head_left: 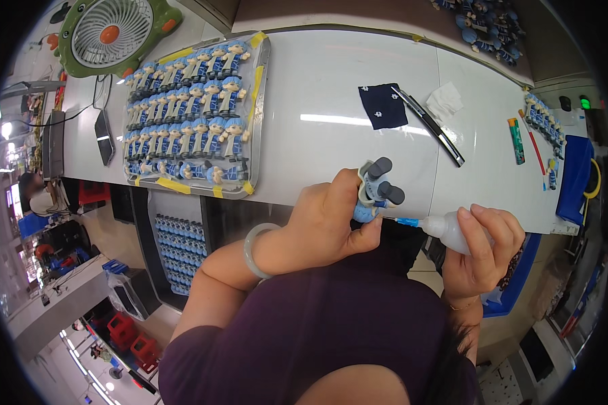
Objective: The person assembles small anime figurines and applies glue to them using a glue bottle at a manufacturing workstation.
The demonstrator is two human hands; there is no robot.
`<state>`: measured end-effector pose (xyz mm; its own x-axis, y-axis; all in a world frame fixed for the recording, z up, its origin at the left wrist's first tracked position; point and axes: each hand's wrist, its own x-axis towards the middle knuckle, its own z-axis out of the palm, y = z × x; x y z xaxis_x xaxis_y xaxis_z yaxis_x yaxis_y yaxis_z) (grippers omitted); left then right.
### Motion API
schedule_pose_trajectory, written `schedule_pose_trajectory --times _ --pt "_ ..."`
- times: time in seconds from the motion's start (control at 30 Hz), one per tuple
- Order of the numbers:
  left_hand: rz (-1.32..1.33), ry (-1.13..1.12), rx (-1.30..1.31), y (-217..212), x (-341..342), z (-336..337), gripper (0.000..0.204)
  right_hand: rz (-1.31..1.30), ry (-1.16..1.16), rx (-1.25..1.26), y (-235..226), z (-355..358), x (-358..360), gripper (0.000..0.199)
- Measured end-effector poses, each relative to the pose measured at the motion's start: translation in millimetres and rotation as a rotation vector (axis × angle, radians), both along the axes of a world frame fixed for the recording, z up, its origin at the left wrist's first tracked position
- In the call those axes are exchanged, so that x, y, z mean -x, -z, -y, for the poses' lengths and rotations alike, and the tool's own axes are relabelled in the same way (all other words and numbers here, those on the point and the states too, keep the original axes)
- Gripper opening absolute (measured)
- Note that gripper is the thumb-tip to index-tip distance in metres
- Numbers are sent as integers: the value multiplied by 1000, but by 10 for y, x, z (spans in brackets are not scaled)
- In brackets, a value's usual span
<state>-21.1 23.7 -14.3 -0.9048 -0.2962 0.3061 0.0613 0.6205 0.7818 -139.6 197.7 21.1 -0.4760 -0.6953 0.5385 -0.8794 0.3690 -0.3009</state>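
Between the thumb and fingers of my left hand (324, 223) is a small blue-haired figurine (371, 187), tipped so that its dark feet point up and away from me. My right hand (485, 246) grips a white squeeze bottle (449, 231) with a blue needle tip. The bottle lies nearly level, its tip pointing left at the figurine's lower side. Whether the tip touches the figurine I cannot tell, as my left thumb is close in front. Both hands are over the near edge of the white table (317, 88).
A tray (260, 115) of similar figurines in rows stands at left, beside a green fan (109, 35). Farther right lie a dark cloth (383, 106), a black utility knife (436, 130), a white tissue (444, 101), a green lighter (516, 141) and a red stick (535, 147).
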Motion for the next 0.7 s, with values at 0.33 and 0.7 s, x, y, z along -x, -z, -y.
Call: schedule_pose_trajectory --times 0.33,0.7 --pt "40 7 13 -20 11 13 56 -69 22 -55 -37 1 -20 45" --pt "64 19 20 -14 3 23 59 -75 14 -56 -33 13 -11 44"
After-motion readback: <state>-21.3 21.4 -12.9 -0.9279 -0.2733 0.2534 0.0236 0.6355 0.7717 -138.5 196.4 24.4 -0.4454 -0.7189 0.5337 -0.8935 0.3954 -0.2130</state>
